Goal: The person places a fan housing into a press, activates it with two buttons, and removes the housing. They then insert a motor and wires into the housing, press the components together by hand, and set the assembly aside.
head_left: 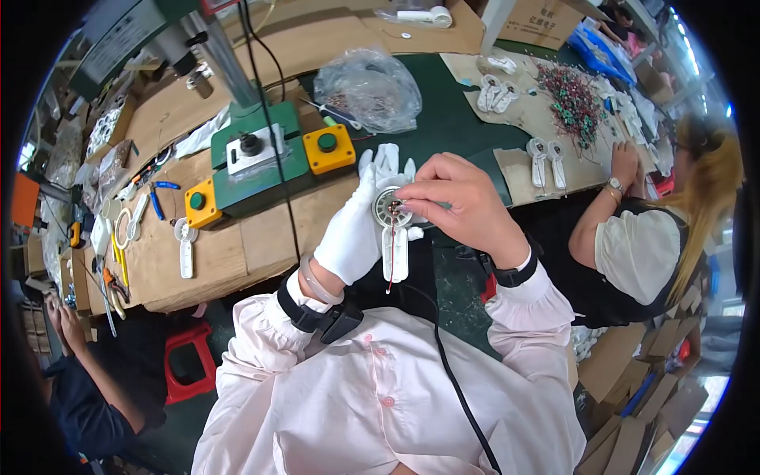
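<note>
My left hand [355,233], in a white glove, holds a white plastic housing [394,257] with a round slotted head and a short handle, like half of a small hand-held fan. A thin red wire [392,252] runs from the head's middle down along the handle and past its end. My bare right hand [459,198] reaches over the round head from the right. Its thumb and forefinger pinch together at the dark middle of the head; what is between them is too small to make out.
A green bench press [257,178] with two yellow button boxes [328,149] stands at the left. Behind my hands lies a clear plastic bag [368,91]. Wired parts [571,103] are heaped at the right, near a co-worker's arm [606,198]. Blue-handled pliers [158,199] and another housing [186,247] lie left.
</note>
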A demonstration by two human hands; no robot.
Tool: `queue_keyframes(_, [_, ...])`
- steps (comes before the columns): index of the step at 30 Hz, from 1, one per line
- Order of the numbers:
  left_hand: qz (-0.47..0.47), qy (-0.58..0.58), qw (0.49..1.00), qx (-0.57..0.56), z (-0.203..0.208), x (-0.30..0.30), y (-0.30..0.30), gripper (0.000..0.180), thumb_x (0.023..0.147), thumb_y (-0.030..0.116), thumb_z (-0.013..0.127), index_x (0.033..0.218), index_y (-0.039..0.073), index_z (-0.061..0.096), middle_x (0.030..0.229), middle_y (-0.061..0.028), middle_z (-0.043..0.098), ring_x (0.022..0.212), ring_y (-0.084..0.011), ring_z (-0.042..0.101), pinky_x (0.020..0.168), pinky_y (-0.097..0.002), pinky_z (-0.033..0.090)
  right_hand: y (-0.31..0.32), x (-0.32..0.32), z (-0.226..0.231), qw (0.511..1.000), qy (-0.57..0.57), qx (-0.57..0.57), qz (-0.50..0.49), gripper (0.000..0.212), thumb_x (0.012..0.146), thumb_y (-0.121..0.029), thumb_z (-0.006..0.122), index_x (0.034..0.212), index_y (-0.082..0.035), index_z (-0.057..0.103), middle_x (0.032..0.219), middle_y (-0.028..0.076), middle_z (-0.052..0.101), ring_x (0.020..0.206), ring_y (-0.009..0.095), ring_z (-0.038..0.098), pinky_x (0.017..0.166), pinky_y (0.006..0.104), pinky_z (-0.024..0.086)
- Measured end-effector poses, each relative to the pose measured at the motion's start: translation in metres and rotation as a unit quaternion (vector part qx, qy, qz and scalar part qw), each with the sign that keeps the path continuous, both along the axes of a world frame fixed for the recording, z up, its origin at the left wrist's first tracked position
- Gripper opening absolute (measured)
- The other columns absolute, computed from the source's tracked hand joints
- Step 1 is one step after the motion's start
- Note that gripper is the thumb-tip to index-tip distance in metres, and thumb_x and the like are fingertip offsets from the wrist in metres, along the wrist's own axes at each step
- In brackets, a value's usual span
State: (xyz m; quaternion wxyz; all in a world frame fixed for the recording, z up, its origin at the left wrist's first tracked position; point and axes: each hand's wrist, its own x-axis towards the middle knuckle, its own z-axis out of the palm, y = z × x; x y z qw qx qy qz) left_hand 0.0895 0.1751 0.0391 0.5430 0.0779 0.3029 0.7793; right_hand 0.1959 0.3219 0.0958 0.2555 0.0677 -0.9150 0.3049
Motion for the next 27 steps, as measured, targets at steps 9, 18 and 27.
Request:
queue_keyframes(9, [-0.036, -0.028, 0.997, 0.060, -0.010, -0.023, -0.050, 0.052, 0.104, 0.048, 0.038, 0.131, 0.006, 0.052, 0.114, -0.0083, 0.064, 0.098, -0.0208, 0.065, 0.086, -0.0377, 0.055, -0.038, -0.032, 0.015, 0.995, -0.030, 0.078, 0.061, 0.020, 0.075, -0.016, 0.077, 0.095, -0.013, 0.076, 0.082, 0.003, 0.061, 0.077, 0.022, 0.059, 0.067, 0.0345, 0.047])
queue_keyframes(18, [0.000, -0.013, 0.998, 0.068, -0.016, -0.032, -0.065, 0.049, 0.105, 0.044, 0.038, 0.131, 0.005, 0.052, 0.109, -0.0071, 0.064, 0.091, -0.0177, 0.064, 0.081, -0.0336, 0.054, -0.056, -0.053, 0.021, 0.987, -0.058, 0.133, 0.066, 0.017, 0.075, -0.016, 0.077, 0.091, -0.012, 0.075, 0.080, 0.003, 0.060, 0.077, 0.023, 0.060, 0.067, 0.0352, 0.048])
queue_keyframes(27, [0.023, -0.046, 0.996, 0.067, -0.014, -0.034, -0.066, 0.047, 0.105, 0.042, 0.039, 0.130, 0.004, 0.053, 0.107, -0.0072, 0.063, 0.090, -0.0166, 0.062, 0.080, -0.0323, 0.053, -0.062, -0.062, 0.015, 0.987, -0.048, 0.140, 0.063, 0.015, 0.074, -0.015, 0.076, 0.088, -0.011, 0.075, 0.079, 0.003, 0.061, 0.078, 0.023, 0.060, 0.068, 0.0354, 0.048])
